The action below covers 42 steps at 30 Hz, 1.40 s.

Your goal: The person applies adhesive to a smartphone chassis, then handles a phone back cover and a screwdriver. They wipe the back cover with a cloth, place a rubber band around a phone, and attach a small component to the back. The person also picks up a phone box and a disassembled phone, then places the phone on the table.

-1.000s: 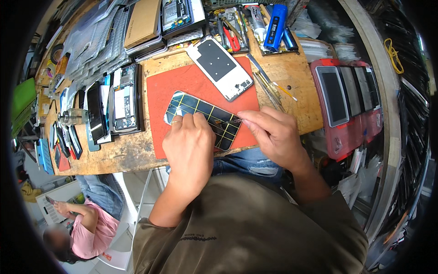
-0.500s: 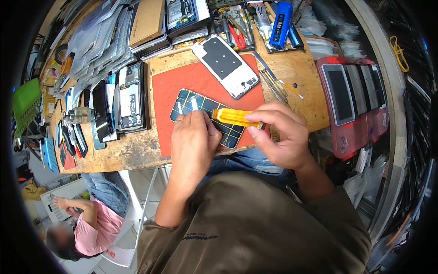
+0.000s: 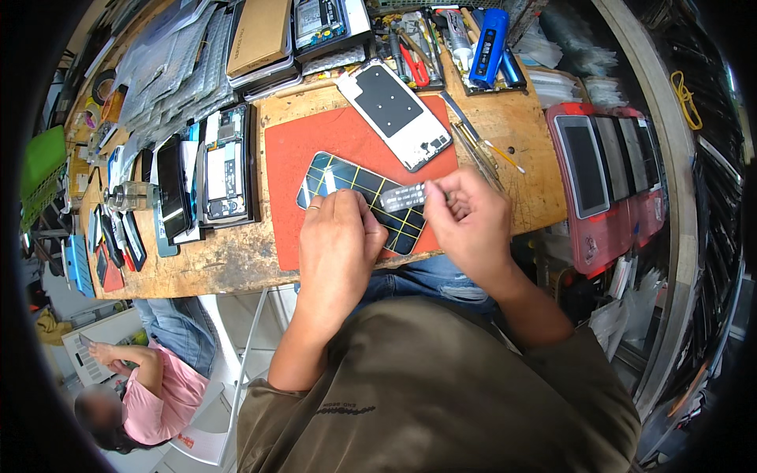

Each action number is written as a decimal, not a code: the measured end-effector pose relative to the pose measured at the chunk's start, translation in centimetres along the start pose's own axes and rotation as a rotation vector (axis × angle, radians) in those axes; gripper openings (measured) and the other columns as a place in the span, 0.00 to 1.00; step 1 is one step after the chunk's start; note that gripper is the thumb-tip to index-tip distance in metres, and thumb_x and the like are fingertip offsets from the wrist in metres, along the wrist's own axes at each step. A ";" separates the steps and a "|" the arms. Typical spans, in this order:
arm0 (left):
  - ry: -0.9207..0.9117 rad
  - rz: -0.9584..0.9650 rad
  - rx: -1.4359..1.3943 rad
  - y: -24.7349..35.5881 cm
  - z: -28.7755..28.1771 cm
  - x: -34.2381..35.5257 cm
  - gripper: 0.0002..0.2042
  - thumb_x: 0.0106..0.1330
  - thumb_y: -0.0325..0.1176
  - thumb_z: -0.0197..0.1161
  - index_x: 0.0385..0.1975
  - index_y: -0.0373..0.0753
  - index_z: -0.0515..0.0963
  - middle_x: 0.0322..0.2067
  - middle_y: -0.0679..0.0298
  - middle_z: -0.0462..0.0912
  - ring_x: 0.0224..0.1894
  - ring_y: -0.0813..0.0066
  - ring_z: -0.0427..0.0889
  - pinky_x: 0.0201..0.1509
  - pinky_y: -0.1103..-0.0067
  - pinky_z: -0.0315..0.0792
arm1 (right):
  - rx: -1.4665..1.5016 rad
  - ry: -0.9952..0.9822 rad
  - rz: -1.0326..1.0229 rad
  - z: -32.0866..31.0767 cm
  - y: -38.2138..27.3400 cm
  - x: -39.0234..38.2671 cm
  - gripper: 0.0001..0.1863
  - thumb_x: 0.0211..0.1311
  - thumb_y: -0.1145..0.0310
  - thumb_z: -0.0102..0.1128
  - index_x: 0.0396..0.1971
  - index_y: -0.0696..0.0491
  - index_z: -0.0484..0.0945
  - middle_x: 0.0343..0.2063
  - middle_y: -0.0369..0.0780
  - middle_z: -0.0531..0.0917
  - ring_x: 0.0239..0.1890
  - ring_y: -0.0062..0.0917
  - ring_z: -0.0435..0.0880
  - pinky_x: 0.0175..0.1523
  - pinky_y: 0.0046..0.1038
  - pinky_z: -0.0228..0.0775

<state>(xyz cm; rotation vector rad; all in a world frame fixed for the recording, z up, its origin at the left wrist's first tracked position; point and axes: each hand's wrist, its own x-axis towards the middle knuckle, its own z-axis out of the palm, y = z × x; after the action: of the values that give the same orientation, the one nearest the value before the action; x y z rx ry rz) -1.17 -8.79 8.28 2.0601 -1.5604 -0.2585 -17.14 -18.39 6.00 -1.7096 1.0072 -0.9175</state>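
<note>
A dark phone-sized panel with yellow grid lines point(image 3: 323, 169) lies on a red mat point(image 3: 292, 146). My left hand point(image 3: 339, 240) rests over the panel's near side with its fingers closed; whatever they pinch is hidden. A flat strip, likely a flex cable point(image 3: 400, 199), is grey with white print on the side now facing up. My right hand point(image 3: 473, 221) pinches its right end above the panel, and its other end comes close to my left fingers. Beyond them a white phone frame with a black sheet point(image 3: 398, 114) lies slanted across the mat's far edge.
Opened phones point(image 3: 225, 165) and a glass jar point(image 3: 132, 197) stand on the left. Bubble-wrap bags point(image 3: 169, 79) and boxes point(image 3: 259, 35) are stacked behind. Tweezers point(image 3: 477, 158) lie right of the mat, near a red case of screens point(image 3: 583, 165). Another person point(image 3: 162, 394) sits lower left.
The strip in my right hand has turned from its shiny gold side to a grey printed side. My right fingers have curled in tighter. The left hand has barely moved.
</note>
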 end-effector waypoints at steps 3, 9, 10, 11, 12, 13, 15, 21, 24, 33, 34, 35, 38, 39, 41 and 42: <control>0.017 0.008 -0.005 0.0 0.1 0.0 0.08 0.60 0.22 0.68 0.33 0.32 0.74 0.30 0.51 0.80 0.35 0.47 0.78 0.42 0.59 0.74 | -0.114 -0.109 -0.067 -0.2 -0.4 -0.9 0.09 0.65 0.76 0.71 0.29 0.57 0.77 0.17 0.40 0.83 0.17 0.22 0.85 0.24 0.27 0.72; 0.044 0.006 -0.002 0.0 0.5 -0.2 0.09 0.59 0.23 0.69 0.33 0.33 0.74 0.31 0.52 0.80 0.35 0.48 0.78 0.42 0.59 0.74 | 0.051 -0.194 0.128 0.4 -0.5 -0.6 0.08 0.64 0.76 0.70 0.27 0.56 0.79 0.18 0.44 0.84 0.20 0.32 0.87 0.25 0.32 0.73; 0.047 0.014 0.000 -0.1 0.4 -0.1 0.09 0.59 0.23 0.69 0.33 0.33 0.74 0.31 0.52 0.80 0.35 0.48 0.79 0.42 0.60 0.74 | 0.036 -0.201 0.118 0.7 -0.5 -0.4 0.08 0.64 0.75 0.70 0.27 0.56 0.79 0.18 0.44 0.84 0.20 0.34 0.87 0.26 0.33 0.73; 0.052 0.021 -0.004 -0.1 0.5 -0.1 0.09 0.59 0.23 0.69 0.33 0.33 0.74 0.31 0.52 0.80 0.35 0.48 0.79 0.42 0.60 0.74 | 0.017 -0.191 0.091 0.9 -0.5 -0.3 0.08 0.65 0.74 0.70 0.27 0.56 0.79 0.18 0.45 0.84 0.20 0.36 0.87 0.26 0.35 0.73; 0.059 0.027 -0.008 -0.2 0.4 0.0 0.09 0.59 0.23 0.69 0.33 0.33 0.74 0.31 0.52 0.80 0.35 0.49 0.79 0.42 0.60 0.74 | -0.015 -0.205 0.074 1.0 -0.5 -0.2 0.09 0.66 0.73 0.70 0.27 0.56 0.79 0.18 0.46 0.84 0.20 0.38 0.86 0.26 0.37 0.74; 0.067 0.028 -0.014 -0.2 0.5 -0.1 0.09 0.59 0.23 0.69 0.33 0.33 0.74 0.31 0.52 0.80 0.35 0.49 0.79 0.42 0.60 0.74 | -0.049 -0.223 0.057 1.2 -0.5 -0.1 0.09 0.66 0.71 0.69 0.27 0.56 0.79 0.18 0.47 0.83 0.21 0.40 0.86 0.27 0.38 0.74; 0.071 0.021 -0.018 -0.3 0.6 -0.1 0.08 0.60 0.22 0.69 0.34 0.34 0.75 0.30 0.53 0.80 0.34 0.50 0.79 0.41 0.60 0.74 | -0.202 -0.211 -0.058 1.3 -0.5 0.1 0.10 0.67 0.68 0.69 0.28 0.56 0.80 0.19 0.47 0.83 0.22 0.43 0.86 0.28 0.42 0.74; 0.132 -0.302 -0.372 -1.7 -0.2 -1.0 0.05 0.66 0.23 0.69 0.37 0.36 0.80 0.25 0.63 0.76 0.27 0.69 0.75 0.33 0.71 0.71 | -0.315 -0.212 -0.195 1.7 -0.7 0.3 0.10 0.67 0.62 0.71 0.35 0.54 0.82 0.19 0.45 0.83 0.23 0.44 0.85 0.29 0.45 0.74; 0.405 -0.222 -0.269 -3.2 -1.5 -1.0 0.02 0.70 0.23 0.66 0.38 0.33 0.80 0.28 0.60 0.78 0.27 0.70 0.74 0.33 0.72 0.69 | -0.370 -0.189 -0.141 0.8 -1.2 0.4 0.12 0.67 0.61 0.72 0.40 0.53 0.85 0.18 0.42 0.83 0.22 0.40 0.85 0.29 0.42 0.74; 0.171 0.009 0.146 -1.6 -1.0 -0.1 0.10 0.64 0.31 0.74 0.42 0.37 0.84 0.38 0.58 0.80 0.44 0.55 0.78 0.50 0.63 0.70 | -0.316 -0.246 -0.412 -2.1 -0.4 1.5 0.11 0.59 0.73 0.75 0.41 0.57 0.86 0.32 0.40 0.82 0.34 0.35 0.84 0.38 0.37 0.75; 0.155 0.009 0.155 -1.4 -1.0 0.1 0.09 0.64 0.30 0.73 0.41 0.37 0.84 0.38 0.58 0.80 0.44 0.55 0.78 0.50 0.63 0.69 | -0.286 -0.271 -0.373 -1.7 -0.2 1.1 0.09 0.59 0.76 0.73 0.40 0.57 0.86 0.33 0.41 0.82 0.38 0.38 0.83 0.42 0.37 0.75; 0.142 0.012 0.156 -1.3 -1.1 0.3 0.09 0.63 0.29 0.73 0.40 0.37 0.83 0.37 0.58 0.80 0.44 0.55 0.77 0.49 0.63 0.69 | -0.291 -0.250 -0.372 -1.3 0.0 0.7 0.09 0.59 0.77 0.73 0.40 0.57 0.86 0.33 0.41 0.81 0.38 0.38 0.83 0.42 0.38 0.75; 0.088 0.012 0.149 -1.3 -1.5 0.7 0.07 0.63 0.27 0.72 0.38 0.36 0.81 0.36 0.57 0.80 0.43 0.53 0.78 0.49 0.63 0.69 | -0.291 -0.198 -0.411 -0.6 0.5 0.1 0.08 0.60 0.78 0.71 0.39 0.58 0.85 0.34 0.42 0.81 0.37 0.39 0.83 0.42 0.39 0.76; 0.068 0.011 0.144 -1.3 -1.6 0.9 0.07 0.63 0.26 0.72 0.37 0.36 0.81 0.36 0.56 0.81 0.42 0.53 0.78 0.49 0.63 0.69 | -0.289 -0.198 -0.420 -0.5 0.6 0.0 0.08 0.59 0.78 0.71 0.39 0.58 0.85 0.34 0.42 0.81 0.37 0.39 0.83 0.42 0.39 0.76; 0.023 0.032 0.054 -1.5 -1.5 1.3 0.06 0.64 0.26 0.70 0.37 0.37 0.80 0.35 0.55 0.81 0.41 0.52 0.79 0.49 0.62 0.68 | -0.288 -0.194 -0.411 -0.5 0.7 0.0 0.09 0.59 0.78 0.71 0.39 0.58 0.85 0.34 0.42 0.82 0.38 0.39 0.84 0.42 0.38 0.76; 0.009 0.035 -0.004 -1.5 -1.4 1.5 0.05 0.64 0.26 0.69 0.36 0.37 0.80 0.34 0.55 0.81 0.41 0.51 0.79 0.49 0.61 0.68 | -0.284 -0.192 -0.420 -0.6 0.8 0.1 0.09 0.59 0.79 0.71 0.40 0.58 0.85 0.34 0.42 0.82 0.38 0.39 0.84 0.42 0.39 0.76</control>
<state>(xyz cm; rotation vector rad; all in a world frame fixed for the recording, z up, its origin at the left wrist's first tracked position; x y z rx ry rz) 1.17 -9.48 8.93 2.0264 -1.5877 -0.2392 -17.79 -18.84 5.46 -2.2589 0.6845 -0.8765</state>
